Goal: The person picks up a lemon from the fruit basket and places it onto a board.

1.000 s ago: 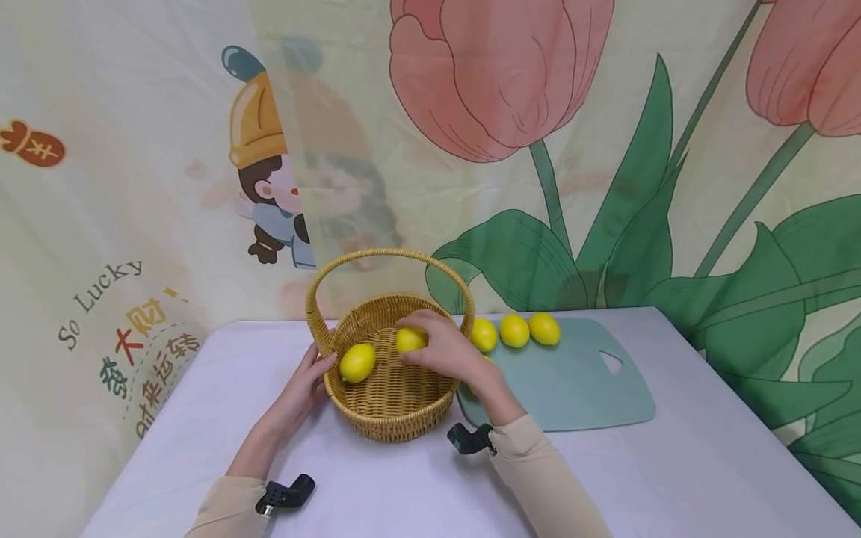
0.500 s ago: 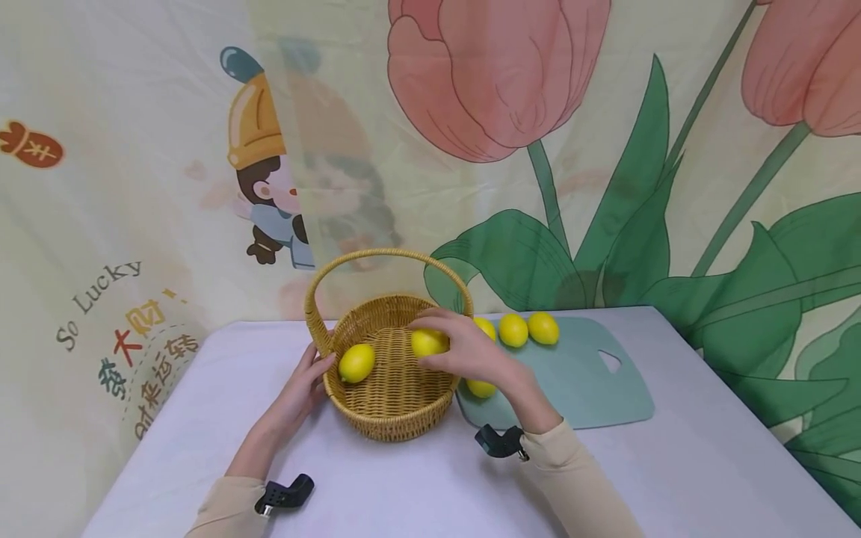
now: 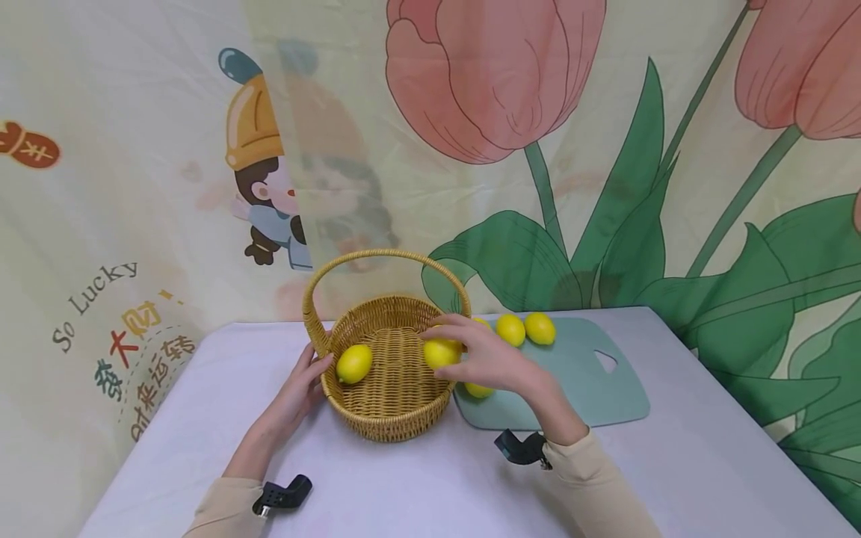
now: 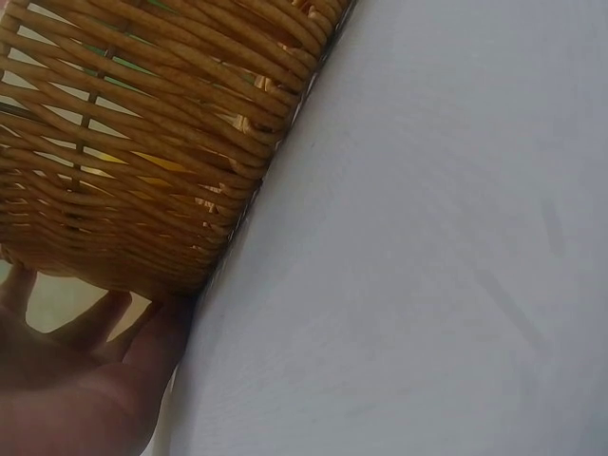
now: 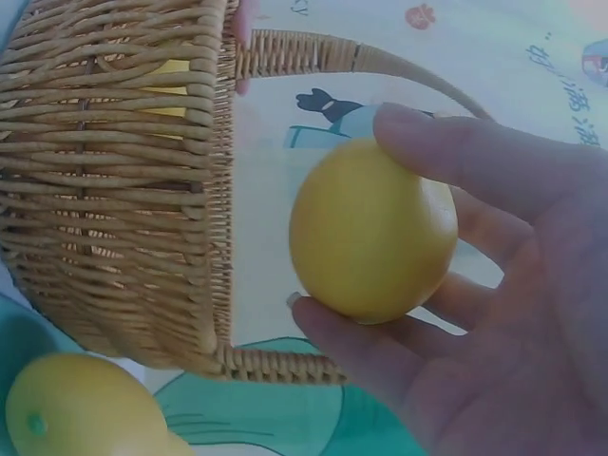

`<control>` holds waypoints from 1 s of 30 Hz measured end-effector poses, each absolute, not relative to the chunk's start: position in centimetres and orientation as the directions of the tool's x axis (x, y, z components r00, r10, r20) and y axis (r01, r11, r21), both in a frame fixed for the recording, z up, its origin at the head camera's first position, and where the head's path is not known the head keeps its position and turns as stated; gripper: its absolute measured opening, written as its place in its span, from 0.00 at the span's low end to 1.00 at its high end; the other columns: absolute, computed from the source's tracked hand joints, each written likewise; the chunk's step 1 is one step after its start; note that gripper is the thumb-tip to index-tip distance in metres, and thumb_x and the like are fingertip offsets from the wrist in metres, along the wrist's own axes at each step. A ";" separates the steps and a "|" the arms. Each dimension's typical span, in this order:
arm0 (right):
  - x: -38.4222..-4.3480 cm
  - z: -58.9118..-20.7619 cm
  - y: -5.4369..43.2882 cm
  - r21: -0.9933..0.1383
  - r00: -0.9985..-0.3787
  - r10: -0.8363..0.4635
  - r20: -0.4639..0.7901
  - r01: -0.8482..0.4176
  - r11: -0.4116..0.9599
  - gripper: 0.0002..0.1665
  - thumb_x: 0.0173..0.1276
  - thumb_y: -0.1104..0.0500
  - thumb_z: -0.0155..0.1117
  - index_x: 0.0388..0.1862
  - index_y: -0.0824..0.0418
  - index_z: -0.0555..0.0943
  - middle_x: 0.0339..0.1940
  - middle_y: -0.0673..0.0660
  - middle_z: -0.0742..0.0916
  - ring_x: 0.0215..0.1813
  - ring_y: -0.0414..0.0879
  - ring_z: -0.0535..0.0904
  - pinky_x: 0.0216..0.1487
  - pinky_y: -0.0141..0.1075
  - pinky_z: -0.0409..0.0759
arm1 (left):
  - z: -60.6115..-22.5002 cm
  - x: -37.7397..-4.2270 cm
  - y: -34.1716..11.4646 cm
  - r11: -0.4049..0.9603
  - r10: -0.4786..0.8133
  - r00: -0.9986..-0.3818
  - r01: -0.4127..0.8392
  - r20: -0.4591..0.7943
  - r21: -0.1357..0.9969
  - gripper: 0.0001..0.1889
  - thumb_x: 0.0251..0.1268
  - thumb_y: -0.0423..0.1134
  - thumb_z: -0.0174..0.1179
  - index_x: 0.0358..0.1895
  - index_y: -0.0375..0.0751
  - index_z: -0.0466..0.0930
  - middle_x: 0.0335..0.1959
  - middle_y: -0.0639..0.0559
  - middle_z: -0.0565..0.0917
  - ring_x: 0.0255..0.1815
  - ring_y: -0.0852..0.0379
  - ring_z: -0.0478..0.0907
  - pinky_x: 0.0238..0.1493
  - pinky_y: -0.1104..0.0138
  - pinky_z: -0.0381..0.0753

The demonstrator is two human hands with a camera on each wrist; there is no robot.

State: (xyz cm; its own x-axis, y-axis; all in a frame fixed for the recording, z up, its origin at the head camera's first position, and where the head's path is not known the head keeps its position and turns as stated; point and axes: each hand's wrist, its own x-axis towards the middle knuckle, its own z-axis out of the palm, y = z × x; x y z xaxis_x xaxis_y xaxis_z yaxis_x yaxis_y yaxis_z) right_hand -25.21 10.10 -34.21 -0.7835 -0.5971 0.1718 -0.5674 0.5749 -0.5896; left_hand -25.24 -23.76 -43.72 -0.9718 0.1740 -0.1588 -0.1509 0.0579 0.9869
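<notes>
A lemon (image 3: 440, 354) is pinched between the thumb and fingers of my right hand (image 3: 491, 359), just above the right rim of a woven basket (image 3: 390, 426) with a tall handle. In the right wrist view this held lemon (image 5: 370, 233) is apart from the wicker rim. Another lemon (image 3: 354, 364) lies inside the basket at the left. My left hand (image 3: 296, 392) holds the basket's left side near the foot of the handle, with a digit at the rim. In the left wrist view, fingers (image 4: 157, 337) touch the lower outer wall.
A green cutting board (image 3: 572, 388) lies right of the basket, partly behind my right hand. On it are a lemon (image 3: 510, 329) and a second lemon (image 3: 540, 328) at the back, plus a lemon (image 3: 479, 389) near the basket. A printed curtain (image 3: 498, 187) hangs behind the white-covered table (image 3: 377, 493).
My right hand has moved rightward with the lemon, from over the basket's middle to its right rim. The left hand, the basket and the lemon inside stay in place.
</notes>
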 end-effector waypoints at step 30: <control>-24.6 -33.0 16.1 -0.566 -0.798 -0.599 0.061 -0.522 0.638 0.31 0.56 0.56 0.73 0.61 0.49 0.80 0.61 0.49 0.82 0.56 0.46 0.73 0.47 0.39 0.77 | -43.4 -25.3 -23.6 0.062 0.170 -0.972 -0.154 -0.163 0.986 0.36 0.78 0.57 0.45 0.80 0.64 0.36 0.83 0.47 0.41 0.82 0.42 0.45 0.79 0.41 0.47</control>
State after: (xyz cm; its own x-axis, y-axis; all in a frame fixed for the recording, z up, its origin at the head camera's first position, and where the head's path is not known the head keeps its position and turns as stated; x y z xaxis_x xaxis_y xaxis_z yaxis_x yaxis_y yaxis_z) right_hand -24.55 16.14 -33.04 -0.7983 -0.5992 0.0611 -0.5223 0.6381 -0.5657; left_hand -25.26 -23.61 -43.44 -0.9720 0.1698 -0.1625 -0.1541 0.0615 0.9861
